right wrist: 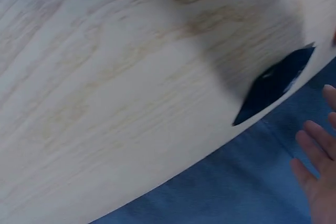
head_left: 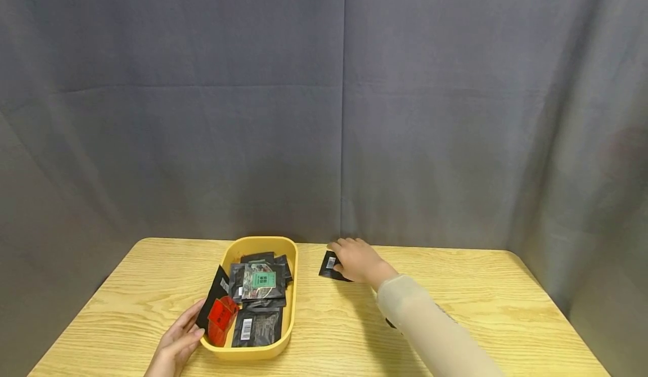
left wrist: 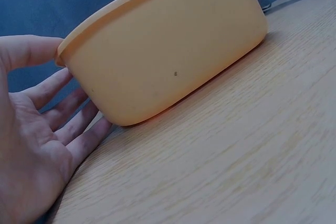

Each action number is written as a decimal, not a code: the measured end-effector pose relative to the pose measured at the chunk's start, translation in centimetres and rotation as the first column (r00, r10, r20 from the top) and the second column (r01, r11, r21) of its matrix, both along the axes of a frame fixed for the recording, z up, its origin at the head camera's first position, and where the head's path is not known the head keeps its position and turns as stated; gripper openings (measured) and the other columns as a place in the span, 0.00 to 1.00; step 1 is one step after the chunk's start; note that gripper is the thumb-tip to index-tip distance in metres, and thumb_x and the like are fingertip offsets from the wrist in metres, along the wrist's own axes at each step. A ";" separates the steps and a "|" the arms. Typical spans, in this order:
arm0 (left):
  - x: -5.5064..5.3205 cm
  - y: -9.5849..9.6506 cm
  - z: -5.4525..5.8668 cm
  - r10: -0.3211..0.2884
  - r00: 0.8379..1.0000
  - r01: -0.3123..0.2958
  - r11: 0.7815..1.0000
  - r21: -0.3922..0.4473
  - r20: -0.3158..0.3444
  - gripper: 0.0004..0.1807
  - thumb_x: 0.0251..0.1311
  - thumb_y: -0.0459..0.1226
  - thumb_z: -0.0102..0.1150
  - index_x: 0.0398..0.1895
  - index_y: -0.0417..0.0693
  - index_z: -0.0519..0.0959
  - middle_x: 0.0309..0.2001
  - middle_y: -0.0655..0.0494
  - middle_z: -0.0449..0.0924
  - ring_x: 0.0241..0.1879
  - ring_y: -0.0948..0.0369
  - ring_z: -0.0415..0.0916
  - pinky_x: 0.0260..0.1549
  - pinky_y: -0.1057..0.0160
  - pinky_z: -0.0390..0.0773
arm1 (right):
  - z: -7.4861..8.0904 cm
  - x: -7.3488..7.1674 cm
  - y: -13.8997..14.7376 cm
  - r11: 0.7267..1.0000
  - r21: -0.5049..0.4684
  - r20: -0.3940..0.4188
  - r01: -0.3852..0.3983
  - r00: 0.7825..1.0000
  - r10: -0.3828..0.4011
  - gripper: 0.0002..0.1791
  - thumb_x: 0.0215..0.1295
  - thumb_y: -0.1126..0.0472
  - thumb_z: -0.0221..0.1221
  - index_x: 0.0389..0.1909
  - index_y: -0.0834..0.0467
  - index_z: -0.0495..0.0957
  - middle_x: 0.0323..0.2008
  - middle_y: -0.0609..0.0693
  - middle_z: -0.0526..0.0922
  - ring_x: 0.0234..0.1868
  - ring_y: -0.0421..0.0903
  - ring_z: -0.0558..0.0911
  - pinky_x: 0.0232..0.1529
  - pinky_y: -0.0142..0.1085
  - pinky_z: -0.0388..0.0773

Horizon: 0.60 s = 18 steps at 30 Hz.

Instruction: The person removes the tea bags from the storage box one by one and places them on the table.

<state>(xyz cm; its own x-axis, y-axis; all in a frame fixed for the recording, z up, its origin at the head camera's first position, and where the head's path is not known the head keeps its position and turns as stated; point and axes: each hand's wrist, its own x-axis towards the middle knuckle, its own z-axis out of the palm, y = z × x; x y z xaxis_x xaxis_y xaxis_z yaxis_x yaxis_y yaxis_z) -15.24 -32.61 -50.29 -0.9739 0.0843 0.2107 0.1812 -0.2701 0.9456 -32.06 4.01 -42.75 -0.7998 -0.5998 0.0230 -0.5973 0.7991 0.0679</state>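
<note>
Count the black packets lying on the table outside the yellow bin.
1 in plain view: a black packet right of the yellow bin, partly covered by the right hand. A dark edge beside the right forearm may be another, mostly hidden.

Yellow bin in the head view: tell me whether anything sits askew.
Yes: the red-labelled black packet leans against the left side of the yellow bin, its edge sticking out, while the other packets lie flatter inside.

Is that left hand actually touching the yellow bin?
Touching. The left wrist view shows it: the left hand has its thumb on the rim of the yellow bin, with no gap between.
</note>
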 end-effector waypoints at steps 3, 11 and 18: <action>0.0 0.0 0.2 0.018 1.000 -0.018 1.000 -0.023 0.024 0.29 0.69 0.24 0.41 0.56 0.70 0.77 0.56 0.73 0.75 0.55 0.76 0.71 0.49 0.73 0.74 | 1.0 0.3 -0.3 0.997 -0.037 -0.058 -0.062 0.997 0.060 0.25 0.69 0.55 0.62 0.65 0.56 0.72 0.59 0.52 0.77 0.62 0.53 0.75 0.63 0.49 0.69; 0.0 0.1 0.6 0.019 1.000 -0.019 1.000 -0.016 0.022 0.27 0.68 0.23 0.42 0.57 0.65 0.76 0.56 0.70 0.76 0.56 0.74 0.72 0.50 0.73 0.74 | 3.7 2.2 -2.4 0.972 -0.033 -0.191 -0.232 0.956 0.221 0.22 0.70 0.56 0.60 0.63 0.54 0.75 0.56 0.48 0.79 0.58 0.48 0.77 0.61 0.45 0.71; 0.3 0.2 0.6 0.026 0.999 -0.025 0.999 -0.031 0.040 0.26 0.69 0.25 0.42 0.56 0.66 0.76 0.56 0.72 0.76 0.56 0.75 0.72 0.50 0.73 0.74 | 4.3 4.7 -5.2 0.938 0.002 -0.228 -0.348 0.913 0.339 0.21 0.68 0.56 0.61 0.61 0.52 0.76 0.55 0.46 0.80 0.58 0.44 0.78 0.61 0.40 0.71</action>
<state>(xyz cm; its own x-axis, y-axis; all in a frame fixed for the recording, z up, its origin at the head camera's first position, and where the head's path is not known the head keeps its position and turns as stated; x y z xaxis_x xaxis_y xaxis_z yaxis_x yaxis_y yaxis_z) -14.97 -32.46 -49.66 -0.9835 0.0655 0.1688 0.1491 -0.2364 0.9601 -27.33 -1.22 -38.41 -0.5164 -0.8317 0.2039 -0.8086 0.5520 0.2038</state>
